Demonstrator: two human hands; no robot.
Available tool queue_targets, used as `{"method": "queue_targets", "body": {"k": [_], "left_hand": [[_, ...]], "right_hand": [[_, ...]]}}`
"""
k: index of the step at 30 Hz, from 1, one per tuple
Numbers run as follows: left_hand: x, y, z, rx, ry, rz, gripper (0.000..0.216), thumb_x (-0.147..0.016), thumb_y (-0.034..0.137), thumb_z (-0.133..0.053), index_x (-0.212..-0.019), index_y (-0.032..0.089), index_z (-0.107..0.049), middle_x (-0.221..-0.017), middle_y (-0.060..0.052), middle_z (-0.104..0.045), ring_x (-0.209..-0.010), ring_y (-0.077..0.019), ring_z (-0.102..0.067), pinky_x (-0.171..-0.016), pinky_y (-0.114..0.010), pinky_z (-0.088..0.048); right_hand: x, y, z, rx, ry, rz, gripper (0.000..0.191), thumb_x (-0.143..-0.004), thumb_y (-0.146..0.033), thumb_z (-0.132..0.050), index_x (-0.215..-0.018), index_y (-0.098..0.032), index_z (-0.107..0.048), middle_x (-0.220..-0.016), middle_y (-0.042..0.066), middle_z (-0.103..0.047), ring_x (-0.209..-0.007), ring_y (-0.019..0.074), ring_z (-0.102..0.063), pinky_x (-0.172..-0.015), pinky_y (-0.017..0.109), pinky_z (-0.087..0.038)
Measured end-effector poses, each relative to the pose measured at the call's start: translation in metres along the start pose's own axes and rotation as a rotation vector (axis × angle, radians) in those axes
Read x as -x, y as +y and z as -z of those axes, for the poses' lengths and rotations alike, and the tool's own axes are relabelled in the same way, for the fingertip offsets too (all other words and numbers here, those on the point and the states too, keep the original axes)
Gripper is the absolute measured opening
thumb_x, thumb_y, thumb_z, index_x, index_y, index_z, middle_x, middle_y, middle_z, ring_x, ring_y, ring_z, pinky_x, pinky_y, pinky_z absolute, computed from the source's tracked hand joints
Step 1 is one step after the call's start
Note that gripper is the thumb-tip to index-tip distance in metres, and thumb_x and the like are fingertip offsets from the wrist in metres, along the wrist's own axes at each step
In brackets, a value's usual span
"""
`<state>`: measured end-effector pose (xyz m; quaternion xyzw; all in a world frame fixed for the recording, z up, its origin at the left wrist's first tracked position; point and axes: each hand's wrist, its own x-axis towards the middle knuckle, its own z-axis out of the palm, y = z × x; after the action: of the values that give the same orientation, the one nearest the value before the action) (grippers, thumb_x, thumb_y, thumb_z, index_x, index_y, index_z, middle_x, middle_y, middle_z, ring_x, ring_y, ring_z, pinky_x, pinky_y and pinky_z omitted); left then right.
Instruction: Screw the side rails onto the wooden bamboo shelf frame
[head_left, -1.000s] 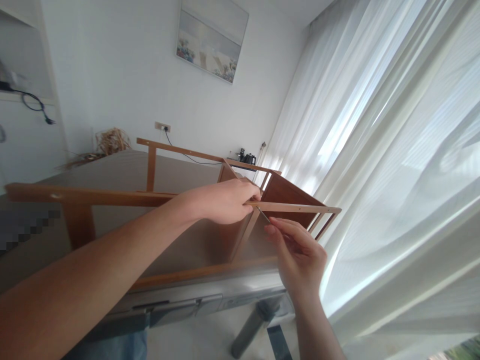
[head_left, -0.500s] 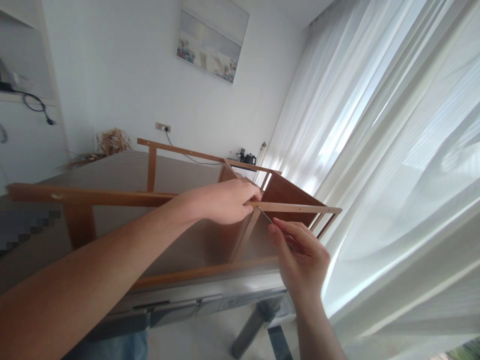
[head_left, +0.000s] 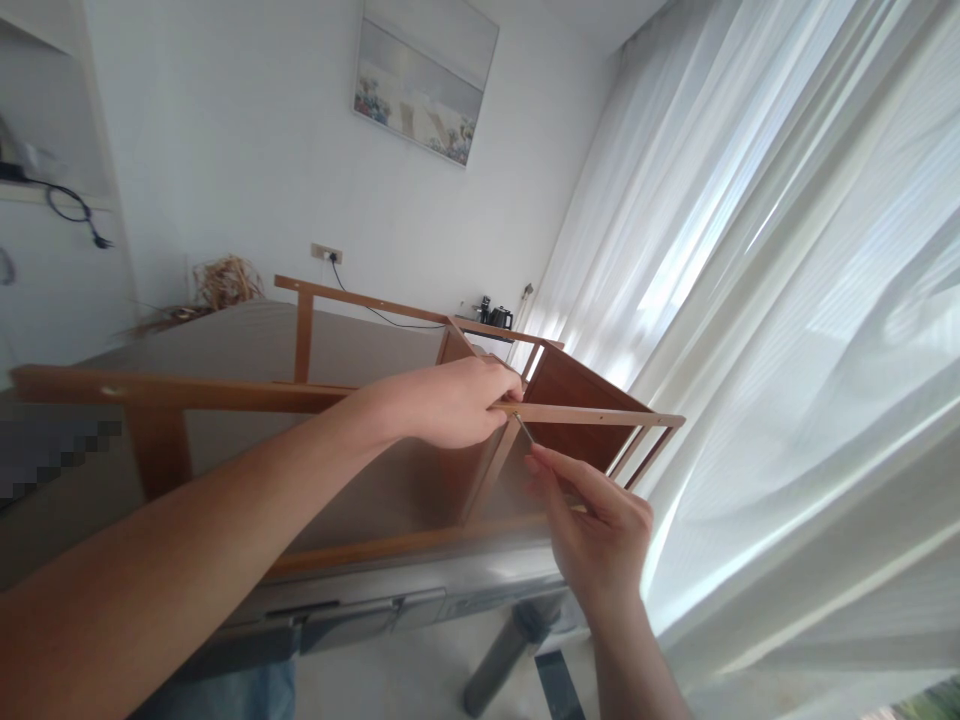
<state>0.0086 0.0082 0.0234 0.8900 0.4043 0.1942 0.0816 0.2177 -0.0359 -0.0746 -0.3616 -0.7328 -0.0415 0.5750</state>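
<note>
Left hand point(head_left: 450, 405) clamped on the near rail point(head_left: 585, 414) of the wooden frame point(head_left: 300, 330), which sits on the grey bench point(head_left: 247, 345). Right hand point(head_left: 600, 530) just below the rail, grip pinched on a thin metal key point(head_left: 524, 433), tip up against the rail joint. Curtain point(head_left: 787, 300) at right.

The frame point(head_left: 592, 414) is smooth, reddish-brown wood with a low sheen, the thin key point(head_left: 523, 431) at it is bare grey metal, the table point(head_left: 360, 350) top is matt grey, and the curtain point(head_left: 787, 330) is sheer white cloth.
</note>
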Motion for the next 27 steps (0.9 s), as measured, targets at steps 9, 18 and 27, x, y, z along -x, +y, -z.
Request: {"method": "queue_targets", "body": {"k": [9,18,27], "left_hand": [[-0.001,-0.003,-0.001,0.008,-0.005,-0.001,0.025,-0.093,0.027,-0.051,-0.110,0.023,-0.068,-0.108,-0.006,-0.073,-0.086,-0.0192,-0.065,-0.068,-0.028,-0.043],[0.000,-0.002,0.000,0.009,-0.007,0.005,0.025,-0.093,0.028,-0.051,-0.111,0.023,-0.068,-0.111,-0.006,-0.073,-0.088,-0.0196,-0.065,-0.068,-0.029,-0.043],[0.000,-0.001,-0.001,0.002,0.004,-0.001,0.025,-0.093,0.026,-0.050,-0.110,0.022,-0.068,-0.116,-0.007,-0.073,-0.093,-0.0204,-0.067,-0.072,-0.029,-0.045]], "right_hand": [[0.003,0.000,0.007,0.058,-0.096,0.076,0.031,-0.091,-0.018,-0.071,-0.120,-0.030,-0.075,-0.104,-0.002,-0.082,-0.076,0.0167,-0.080,-0.067,0.023,-0.067],[-0.002,-0.005,0.004,0.075,-0.053,0.056,0.020,-0.092,-0.024,-0.074,-0.111,-0.027,-0.077,-0.094,-0.002,-0.082,-0.071,0.0145,-0.077,-0.060,0.021,-0.063],[-0.005,-0.012,0.002,0.066,0.006,0.091,0.012,-0.093,-0.023,-0.074,-0.104,-0.024,-0.077,-0.099,0.003,-0.078,-0.071,0.0141,-0.074,-0.062,0.024,-0.062]]}}
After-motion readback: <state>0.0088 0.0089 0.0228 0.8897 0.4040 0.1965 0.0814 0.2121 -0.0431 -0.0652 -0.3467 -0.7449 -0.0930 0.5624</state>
